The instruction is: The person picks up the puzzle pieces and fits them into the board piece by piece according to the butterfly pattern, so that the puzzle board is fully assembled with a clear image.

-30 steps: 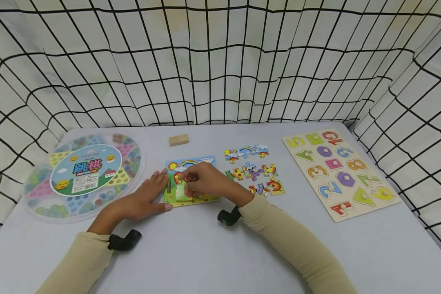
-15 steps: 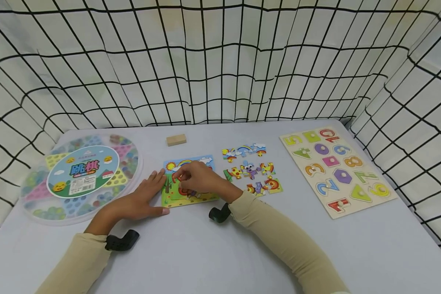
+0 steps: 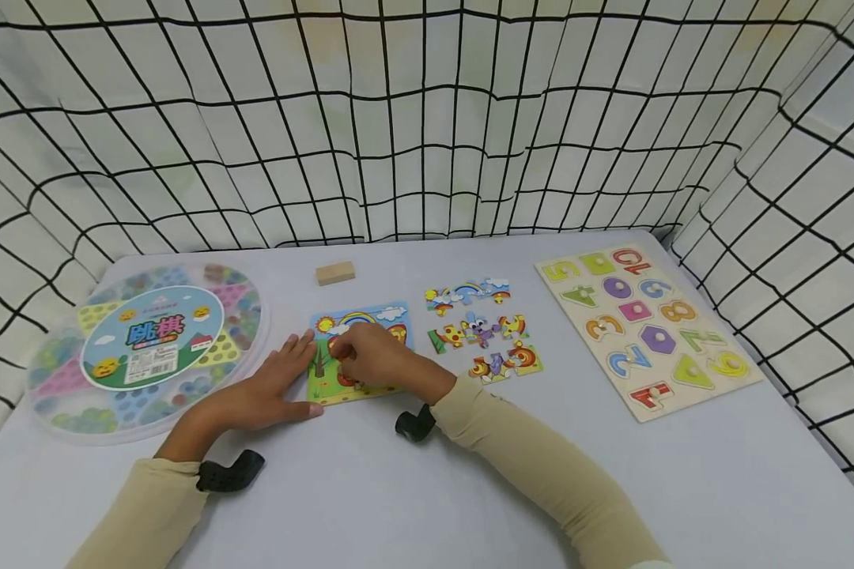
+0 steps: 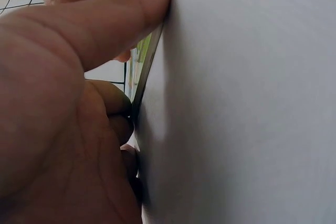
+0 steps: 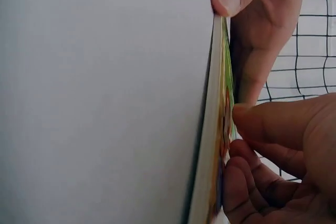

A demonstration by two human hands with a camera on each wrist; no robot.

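A colourful jigsaw board [image 3: 322, 391] with a sun, rainbow and green grass lies flat on the white table. My left hand [image 3: 273, 387] rests palm down at its left side, fingers spread along the edge and thumb at the near corner. Over the board's middle, my right hand [image 3: 372, 356] has curled fingers and thumb on a green puzzle piece [image 5: 230, 85], which sits close against the board in the right wrist view. The hand hides most of this piece in the head view. Loose puzzle pieces [image 3: 479, 328] lie in three rows to the right.
At the left sits a round Chinese checkers box [image 3: 153, 338] with a clear lid. A small wooden block [image 3: 335, 273] lies behind the jigsaw. On the right is a wooden number-and-shape board [image 3: 636, 316]. Black netting [image 3: 427, 150] surrounds the table's back and sides.
The green piece, held raised a second ago, has gone down flat onto the board. My right fingers stay on it with small shifts. The left hand keeps its place; the head view has shifted slightly.
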